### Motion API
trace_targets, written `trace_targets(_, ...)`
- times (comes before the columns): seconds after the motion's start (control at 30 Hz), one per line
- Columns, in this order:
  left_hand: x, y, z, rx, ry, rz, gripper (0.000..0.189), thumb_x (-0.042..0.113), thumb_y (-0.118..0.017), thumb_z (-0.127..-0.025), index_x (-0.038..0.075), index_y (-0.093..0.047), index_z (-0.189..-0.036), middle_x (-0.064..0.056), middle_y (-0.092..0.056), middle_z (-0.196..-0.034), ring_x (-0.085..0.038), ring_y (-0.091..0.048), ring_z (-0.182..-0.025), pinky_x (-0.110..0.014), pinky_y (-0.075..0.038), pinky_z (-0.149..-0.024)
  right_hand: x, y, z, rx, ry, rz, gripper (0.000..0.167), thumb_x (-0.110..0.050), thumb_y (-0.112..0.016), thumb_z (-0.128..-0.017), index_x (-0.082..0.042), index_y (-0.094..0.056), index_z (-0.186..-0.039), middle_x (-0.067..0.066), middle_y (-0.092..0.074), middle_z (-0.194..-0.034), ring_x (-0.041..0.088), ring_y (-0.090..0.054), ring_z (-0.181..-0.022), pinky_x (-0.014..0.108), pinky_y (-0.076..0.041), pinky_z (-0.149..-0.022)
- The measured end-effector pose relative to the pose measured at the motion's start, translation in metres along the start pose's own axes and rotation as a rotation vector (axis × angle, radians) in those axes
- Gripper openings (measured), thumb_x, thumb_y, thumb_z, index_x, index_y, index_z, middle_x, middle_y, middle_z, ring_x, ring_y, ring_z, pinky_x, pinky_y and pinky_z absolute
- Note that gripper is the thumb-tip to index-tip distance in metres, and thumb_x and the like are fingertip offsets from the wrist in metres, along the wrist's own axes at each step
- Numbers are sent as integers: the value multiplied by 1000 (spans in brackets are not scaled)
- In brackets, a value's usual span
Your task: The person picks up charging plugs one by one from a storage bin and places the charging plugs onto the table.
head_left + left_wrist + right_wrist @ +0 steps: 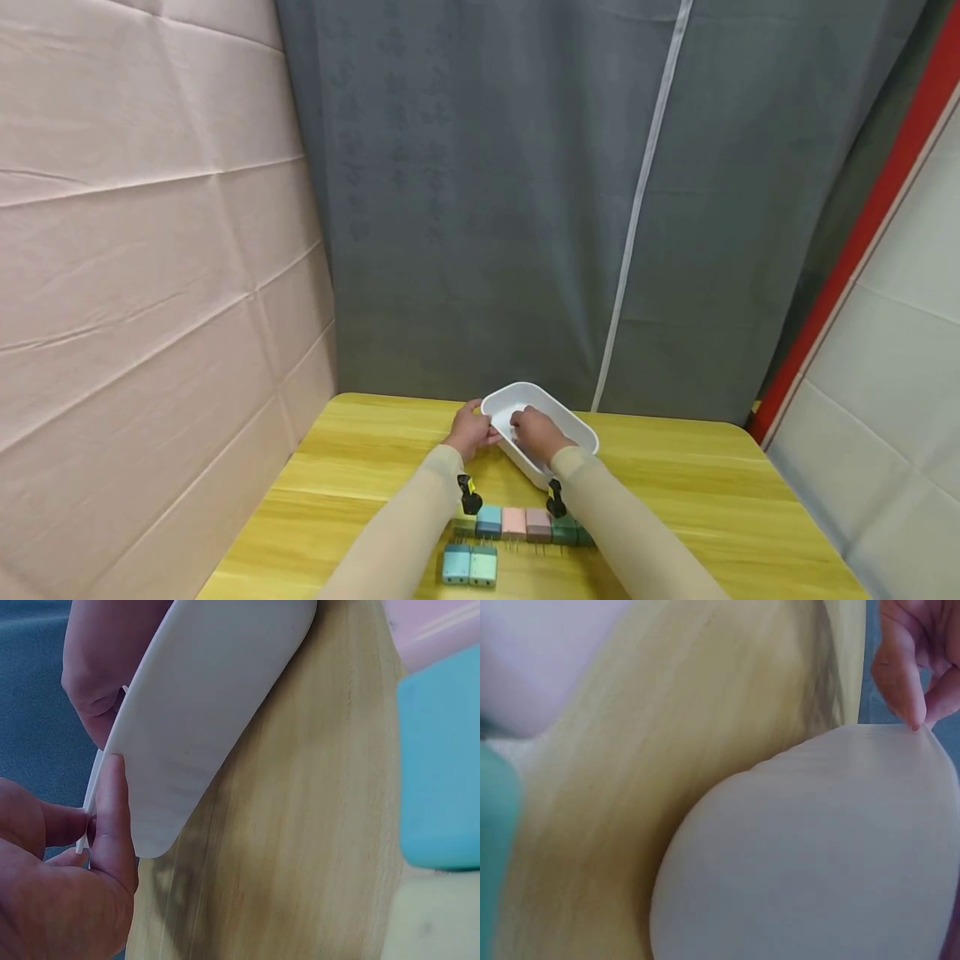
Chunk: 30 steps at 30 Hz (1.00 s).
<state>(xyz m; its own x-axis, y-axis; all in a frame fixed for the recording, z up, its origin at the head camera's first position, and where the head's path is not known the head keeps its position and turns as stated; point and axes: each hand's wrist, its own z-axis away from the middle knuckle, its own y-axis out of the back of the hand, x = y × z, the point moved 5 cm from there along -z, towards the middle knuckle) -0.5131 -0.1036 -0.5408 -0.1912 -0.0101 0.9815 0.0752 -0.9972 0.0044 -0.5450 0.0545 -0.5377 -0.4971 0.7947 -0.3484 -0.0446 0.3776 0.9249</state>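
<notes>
A white rectangular plastic bin [577,421] stands tilted over the back of the wooden table. My left hand [469,431] pinches its rim at the left corner, thumb inside and a finger along the outer wall, as the left wrist view shows. Over the opening, my right hand [542,435] reaches into the bin with bent fingers. A small pale edge [125,688] shows by that hand in the left wrist view; I cannot tell whether the fingers hold it. In the right wrist view the bin's outer wall [802,855] hides most of the right hand.
Nearer on the table [375,467] runs a row of coloured blocks, among them a blue block [489,521] and a pink block [513,522], with thin prongs at their front. Before them sit a light blue block [456,564] and a light green block [483,567]. A grey curtain [480,208] hangs behind.
</notes>
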Motion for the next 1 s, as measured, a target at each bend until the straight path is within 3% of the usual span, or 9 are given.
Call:
trace_targets(0.3,-4,-1,-4,5,11,8,57,-1,-51,-113,3,-39,-168,-19,-67,-97,-15,-71,-72,-33,-70,-82,-7,14,13,14,39,0,18,-7,-81,-99,-3,-79,-116,8,-66,-97,20,-61,-85,44,-63,-92)
trace_targets(0.5,-2,-2,-4,-2,-15,10,57,-2,-51,-111,0,-39,-167,-23,-67,-101,-23,-76,-81,-41,-69,-90,-11,29,22,22,4,-51,30,-12,-87,-95,-3,-78,-123,8,-66,-104,19,-61,-88,42,-64,-93)
trace_targets(0.63,3,-2,0,-4,-14,-2,57,-2,-51,-111,1,-40,-167,-22,-67,-101,-23,-75,-81,-40,-69,-91,-15,40,28,43,3,-55,36,-13,-89,-94,-4,-77,-126,9,-65,-107,19,-61,-90,42,-64,-94)
trace_targets(0.83,4,-1,3,-7,3,-1,58,-2,-52,-111,0,-38,-168,-22,-65,-102,-16,-70,-74,-33,-69,-85,-23,48,44,103,41,-87,40,-17,-91,-93,-4,-77,-128,5,-63,-106,16,-58,-89,36,-61,-84)
trace_targets(1.0,3,-1,-1,-19,-12,1,59,-5,-52,-109,-4,-37,-166,-31,-65,-114,-17,-70,-75,-36,-69,-87,-31,54,61,123,53,-155,42,-16,-91,-92,-6,-76,-130,2,-60,-105,16,-55,-88,31,-54,-75)
